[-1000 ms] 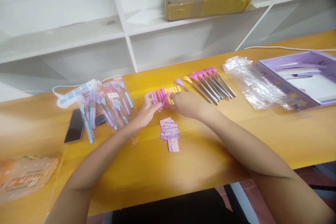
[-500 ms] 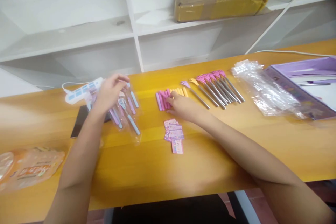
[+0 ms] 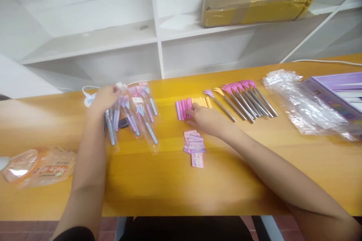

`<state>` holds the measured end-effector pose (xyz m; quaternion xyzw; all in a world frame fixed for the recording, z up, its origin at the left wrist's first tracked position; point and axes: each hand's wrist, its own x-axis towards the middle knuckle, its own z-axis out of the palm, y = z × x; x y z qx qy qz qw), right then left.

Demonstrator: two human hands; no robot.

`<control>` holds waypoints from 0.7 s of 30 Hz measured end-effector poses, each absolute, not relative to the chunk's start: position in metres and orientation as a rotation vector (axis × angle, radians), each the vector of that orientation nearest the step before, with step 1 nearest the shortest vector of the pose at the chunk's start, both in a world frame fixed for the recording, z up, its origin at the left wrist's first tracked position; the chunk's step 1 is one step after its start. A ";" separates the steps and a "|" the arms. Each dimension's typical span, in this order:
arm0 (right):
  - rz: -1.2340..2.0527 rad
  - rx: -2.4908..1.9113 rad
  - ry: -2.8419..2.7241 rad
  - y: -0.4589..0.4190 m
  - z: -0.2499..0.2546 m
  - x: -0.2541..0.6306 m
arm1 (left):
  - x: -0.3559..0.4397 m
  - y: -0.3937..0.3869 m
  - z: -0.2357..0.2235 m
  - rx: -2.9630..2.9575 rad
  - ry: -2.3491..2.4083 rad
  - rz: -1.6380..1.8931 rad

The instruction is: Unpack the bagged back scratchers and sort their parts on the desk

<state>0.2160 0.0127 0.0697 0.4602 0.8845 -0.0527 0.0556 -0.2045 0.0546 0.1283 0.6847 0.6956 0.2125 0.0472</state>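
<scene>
My right hand (image 3: 205, 118) rests at the middle of a row of short tubes, its bent fingers closed around a pink tube (image 3: 189, 102). A lilac tube (image 3: 178, 110) stands at the row's left end, with yellow tubes (image 3: 204, 101) on the right. My left hand (image 3: 103, 99) is over the power strip (image 3: 121, 87), beside bagged back scratchers (image 3: 147, 122) with blue and lilac handles. Its fingers are curled, and what they hold is hidden. Small printed cards (image 3: 196, 147) lie in a loose pile in front of the tubes.
Metal-stemmed scratchers (image 3: 240, 99) with pink, yellow and lilac hands lie fanned right of the tubes. Beyond are clear plastic bags (image 3: 305, 101) and a purple box (image 3: 336, 98). An orange-labelled bottle (image 3: 42, 167) lies left. A taped carton (image 3: 263, 3) sits on the shelf.
My left hand has left the tubes and moved left to the power strip and bagged scratchers. My right hand stays at the row; the pink tube that lay across it now lines up. The view has shifted left.
</scene>
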 end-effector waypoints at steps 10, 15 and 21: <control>-0.129 1.368 2.685 0.011 0.073 0.215 | -0.182 0.081 0.064 2.264 2.261 0.114; -0.103 1.378 2.705 0.012 0.074 0.217 | -0.184 0.088 0.038 2.229 2.280 0.261; -0.124 1.392 2.729 0.010 0.079 0.217 | -0.178 0.090 0.035 1.938 2.298 0.591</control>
